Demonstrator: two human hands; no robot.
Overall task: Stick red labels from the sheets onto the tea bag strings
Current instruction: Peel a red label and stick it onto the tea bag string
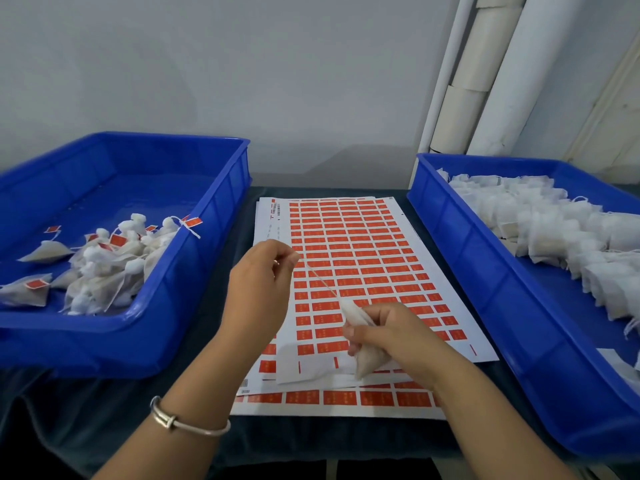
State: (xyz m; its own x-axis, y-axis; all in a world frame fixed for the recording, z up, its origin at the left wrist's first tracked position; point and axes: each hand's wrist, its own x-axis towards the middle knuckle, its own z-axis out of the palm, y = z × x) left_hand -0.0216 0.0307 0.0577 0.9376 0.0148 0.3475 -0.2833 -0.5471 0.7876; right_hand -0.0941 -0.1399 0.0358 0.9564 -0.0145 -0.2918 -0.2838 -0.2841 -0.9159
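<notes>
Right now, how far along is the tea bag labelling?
Done: a small pile of labelled tea bags lies in the left bin. In hand: the right hand holds one tea bag while the left hand pinches its string taut over the label sheets; no label on it yet. Left: the right bin holds a far larger heap of unlabelled bags. Early days.

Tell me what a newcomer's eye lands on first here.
First, the white sheet of red rectangular labels at the centre. Above it, the left hand pinches a thin white string stretched to the white mesh tea bag gripped by the right hand. Blue plastic trays flank both sides.
</notes>
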